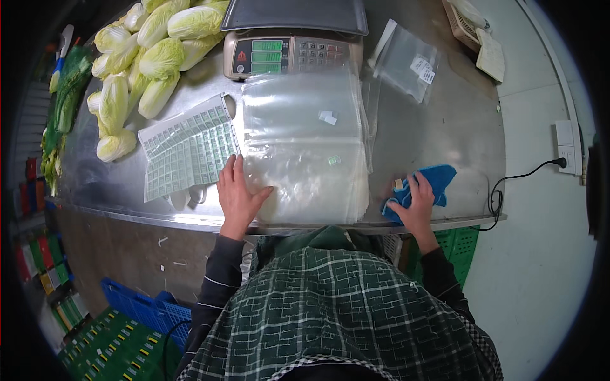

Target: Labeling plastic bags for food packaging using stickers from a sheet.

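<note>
A stack of clear plastic bags (305, 184) lies flat on the steel table in front of me, with small labels stuck on it. My left hand (241, 195) rests at the stack's near left side, fingers stretched out and thumb spread over the plastic, holding nothing. Beside its fingertips is a creased sheet of small green-and-white stickers (190, 152). To the right, my right hand (416, 206) has its fingers curled on a bunched blue cloth (441, 178) near the table's front edge. Part of the cloth is hidden under the palm.
Behind the bags stands a weighing scale (327, 54) with a lit display. Several napa cabbages (162, 60) are piled at the far left. More clear bags (406, 60) lie at the far right. A black power cable (499, 197) hangs by the right edge. Green crates (114, 349) sit below left.
</note>
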`<state>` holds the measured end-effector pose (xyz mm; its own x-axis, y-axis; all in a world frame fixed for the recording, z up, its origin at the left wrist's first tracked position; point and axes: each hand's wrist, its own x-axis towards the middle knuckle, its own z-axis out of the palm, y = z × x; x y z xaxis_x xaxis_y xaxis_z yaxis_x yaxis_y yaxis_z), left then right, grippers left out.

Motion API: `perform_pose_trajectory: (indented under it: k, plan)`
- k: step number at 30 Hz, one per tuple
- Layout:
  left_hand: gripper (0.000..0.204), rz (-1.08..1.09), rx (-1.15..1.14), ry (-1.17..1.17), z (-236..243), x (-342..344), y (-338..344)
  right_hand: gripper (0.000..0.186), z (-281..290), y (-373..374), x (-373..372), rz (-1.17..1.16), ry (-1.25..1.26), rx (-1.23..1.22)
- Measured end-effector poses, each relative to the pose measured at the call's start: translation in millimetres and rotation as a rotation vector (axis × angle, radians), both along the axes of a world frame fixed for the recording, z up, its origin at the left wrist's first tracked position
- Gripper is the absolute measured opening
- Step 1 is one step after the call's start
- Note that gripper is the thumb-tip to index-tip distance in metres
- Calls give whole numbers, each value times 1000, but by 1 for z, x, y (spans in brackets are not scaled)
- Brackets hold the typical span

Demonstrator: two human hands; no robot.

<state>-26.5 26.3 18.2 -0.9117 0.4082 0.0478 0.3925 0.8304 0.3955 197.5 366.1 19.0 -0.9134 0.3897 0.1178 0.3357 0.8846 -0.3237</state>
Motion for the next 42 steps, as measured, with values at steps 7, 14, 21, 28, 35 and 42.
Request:
perform_pose_trajectory:
  k: [7, 14, 21, 28, 35, 42]
  plan:
    - [73, -110, 28, 90, 1, 7, 7, 49, 16, 4, -29, 202, -24, -77]
    - [42, -77, 467, 97, 21, 29, 15, 30, -16, -51, -101, 476, -29, -178]
    - [25, 258, 504, 202, 31, 11, -31, 10, 50, 25, -224, -78, 321, -958]
    - [65, 323, -50, 408, 16, -159, -117, 13, 65, -47, -180, 288, 231, -727]
    - [16, 38, -231, 210, 17, -198, -158, 36, 48, -122, -185, 478, 165, -513]
    - [23, -380, 78, -22, 225, -107, -119, 79, 131, -157, -228, 662, 563, -152]
